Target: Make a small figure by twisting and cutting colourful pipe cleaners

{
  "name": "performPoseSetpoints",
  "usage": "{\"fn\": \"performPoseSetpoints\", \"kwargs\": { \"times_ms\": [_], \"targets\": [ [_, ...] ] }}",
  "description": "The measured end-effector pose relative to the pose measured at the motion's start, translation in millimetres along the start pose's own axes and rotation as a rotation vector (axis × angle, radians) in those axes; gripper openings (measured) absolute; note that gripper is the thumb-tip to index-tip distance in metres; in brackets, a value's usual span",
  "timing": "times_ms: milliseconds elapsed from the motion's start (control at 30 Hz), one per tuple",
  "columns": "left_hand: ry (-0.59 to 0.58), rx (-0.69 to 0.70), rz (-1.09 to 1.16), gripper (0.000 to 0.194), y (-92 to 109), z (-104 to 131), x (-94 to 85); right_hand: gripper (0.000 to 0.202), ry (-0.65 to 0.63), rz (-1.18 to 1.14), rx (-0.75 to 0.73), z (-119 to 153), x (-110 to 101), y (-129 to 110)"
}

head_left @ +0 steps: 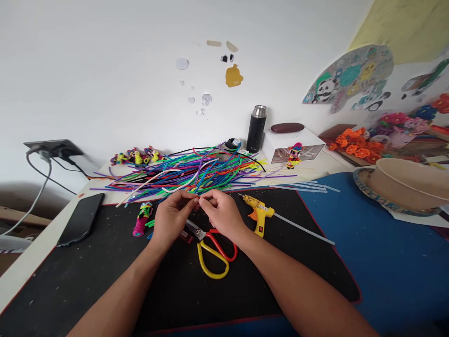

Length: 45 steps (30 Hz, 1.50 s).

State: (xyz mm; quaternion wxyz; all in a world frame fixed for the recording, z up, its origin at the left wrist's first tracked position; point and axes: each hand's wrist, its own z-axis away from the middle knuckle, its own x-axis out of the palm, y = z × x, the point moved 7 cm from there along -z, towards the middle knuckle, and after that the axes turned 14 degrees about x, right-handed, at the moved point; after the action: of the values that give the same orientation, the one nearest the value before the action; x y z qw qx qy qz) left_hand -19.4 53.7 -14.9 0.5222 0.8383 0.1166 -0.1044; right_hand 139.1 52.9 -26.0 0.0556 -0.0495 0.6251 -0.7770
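My left hand (171,215) and my right hand (222,213) meet fingertip to fingertip over the black mat. Both are pinched closed around something tiny with a hint of red, mostly hidden by the fingers. Just below them lie scissors (200,235) with one yellow and one red handle. Left of my left hand is a small pink and green pipe-cleaner figure (141,220), near short green pieces (150,223). To the right of my right hand rests a yellow hot glue gun (259,213) with a clear glue stick (303,228) in its back.
A heap of coloured pipe cleaners (182,171) spreads behind my hands. Finished figures (136,157) stand at its left. A phone (81,220) lies on the left edge. Behind are a black flask (256,131) and a white box (294,145); a beige bowl (407,182) sits right.
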Motion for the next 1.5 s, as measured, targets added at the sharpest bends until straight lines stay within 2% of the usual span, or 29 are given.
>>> {"fn": "performPoseSetpoints", "kwargs": {
  "times_ms": [233, 367, 533, 633, 900, 1067, 1233, 1367, 1500],
  "targets": [
    [-0.055, 0.239, -0.325, 0.011, 28.7, 0.1, 4.9, 0.025, -0.03, -0.141, 0.031, -4.9, 0.4, 4.0],
    [-0.058, 0.368, -0.45, 0.01, 36.5, -0.7, 7.3, 0.025, -0.037, -0.178, 0.046, -4.2, 2.4, 4.1],
    [-0.091, 0.619, -0.64, 0.015, 46.1, 2.6, 15.2, 0.026, -0.02, -0.256, 0.067, -3.7, 6.0, 8.4],
    [-0.11, 0.697, -0.73, 0.015, 49.3, 4.9, 20.1, 0.026, -0.004, -0.305, 0.077, -4.0, 8.2, 12.4],
    [-0.11, 0.687, -0.751, 0.017, 51.3, 3.6, 24.8, 0.03, 0.011, -0.352, 0.056, -4.0, 6.9, 12.3],
    [-0.037, 0.648, -0.571, 0.02, 57.6, 4.9, 14.8, 0.035, -0.044, -0.342, 0.039, 1.7, 6.2, -0.1],
    [0.013, 0.536, -0.397, 0.018, 55.5, 3.2, 4.5, 0.039, -0.083, -0.359, 0.07, 3.0, 7.4, -2.5],
    [0.047, 0.496, -0.373, 0.012, 55.2, 1.8, -0.7, 0.037, -0.108, -0.357, 0.093, 3.2, 8.8, -1.3],
    [0.03, 0.541, -0.433, 0.011, 59.8, 2.3, -0.7, 0.036, -0.119, -0.361, 0.102, 3.3, 10.0, 0.2]
  ]
}}
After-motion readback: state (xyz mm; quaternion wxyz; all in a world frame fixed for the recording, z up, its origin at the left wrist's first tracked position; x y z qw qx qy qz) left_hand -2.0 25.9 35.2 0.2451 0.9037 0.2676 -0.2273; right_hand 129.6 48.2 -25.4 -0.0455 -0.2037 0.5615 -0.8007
